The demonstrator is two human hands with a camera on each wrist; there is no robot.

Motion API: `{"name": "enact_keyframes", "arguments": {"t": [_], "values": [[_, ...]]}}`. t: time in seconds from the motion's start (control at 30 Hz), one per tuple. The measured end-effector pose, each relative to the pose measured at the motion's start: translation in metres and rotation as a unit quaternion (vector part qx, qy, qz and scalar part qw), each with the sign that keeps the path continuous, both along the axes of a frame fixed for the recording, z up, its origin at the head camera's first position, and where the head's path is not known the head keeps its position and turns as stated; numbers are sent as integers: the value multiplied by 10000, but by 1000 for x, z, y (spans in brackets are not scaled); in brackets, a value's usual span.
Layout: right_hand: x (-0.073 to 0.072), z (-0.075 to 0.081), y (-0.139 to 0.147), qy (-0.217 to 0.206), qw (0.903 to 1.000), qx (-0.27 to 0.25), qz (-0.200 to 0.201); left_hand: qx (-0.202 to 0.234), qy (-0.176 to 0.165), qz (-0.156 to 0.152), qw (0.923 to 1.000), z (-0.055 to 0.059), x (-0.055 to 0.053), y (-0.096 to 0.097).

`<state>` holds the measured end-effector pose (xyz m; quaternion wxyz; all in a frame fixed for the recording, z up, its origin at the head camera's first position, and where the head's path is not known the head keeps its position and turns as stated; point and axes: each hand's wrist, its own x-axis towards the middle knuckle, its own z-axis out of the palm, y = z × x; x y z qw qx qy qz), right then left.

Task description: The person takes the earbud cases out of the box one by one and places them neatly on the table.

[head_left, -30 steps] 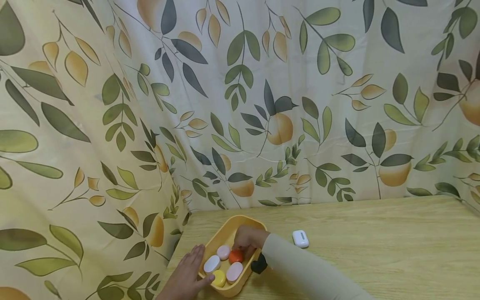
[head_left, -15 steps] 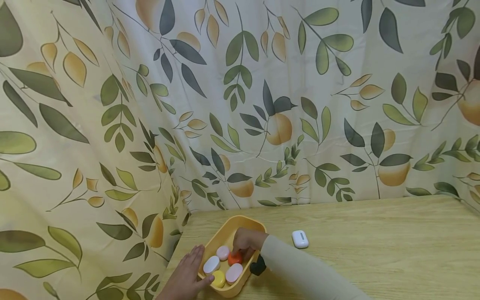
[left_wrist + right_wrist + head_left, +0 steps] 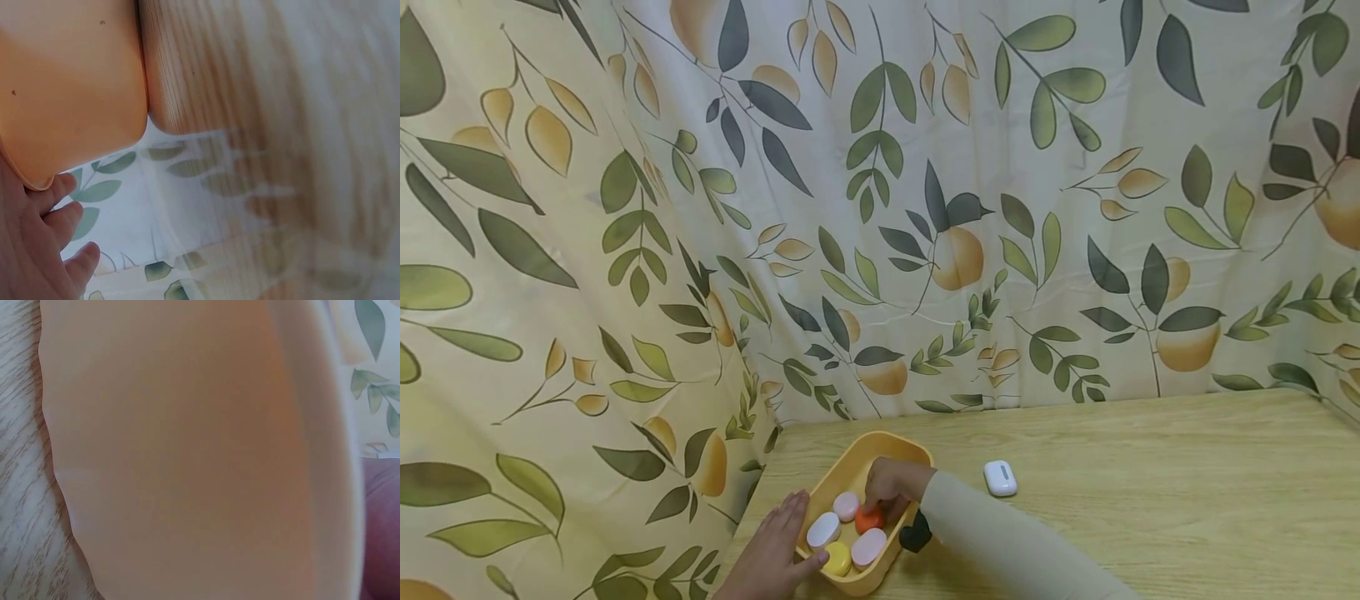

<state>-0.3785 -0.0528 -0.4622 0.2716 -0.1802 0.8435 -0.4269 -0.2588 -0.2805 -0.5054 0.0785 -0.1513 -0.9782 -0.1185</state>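
A yellow-orange tub (image 3: 831, 485) with rounded corners stands on the table. In the head view my left hand (image 3: 772, 550) rests on its near left rim, fingers straight and thumb over the edge. My right hand (image 3: 891, 485) reaches inside with curled fingers and holds a red rounded piece (image 3: 869, 518); its fingertips are partly hidden. Around it in the tub lie a small pink round piece (image 3: 846, 506), a white oval piece (image 3: 823, 531), a larger pink oval piece (image 3: 868, 547) and a yellow round piece (image 3: 837, 558). The right wrist view shows mostly the tub's wall (image 3: 187, 450).
A white earbud case (image 3: 1000, 478) lies on the wood-grain table (image 3: 1150, 483), right of the tub. A black object (image 3: 916, 532) sits beside the tub under the right forearm. A leaf-patterned curtain (image 3: 955, 208) hangs behind and to the left.
The red piece has shifted very slightly toward the near left with the right hand's fingers on it. The left hand and the tub stay nearly where they were.
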Motion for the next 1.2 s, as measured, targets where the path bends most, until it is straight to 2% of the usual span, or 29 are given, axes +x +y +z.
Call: {"name": "enact_keyframes", "arguments": {"t": [0.37, 1.2], "values": [[0, -3, 0, -17, 9997, -51, 236, 17, 2, 10, 10000, 0, 0, 1], [-4, -7, -1, -261, 9994, -179, 142, 81, 45, -14, 10000, -1, 0, 0]]}}
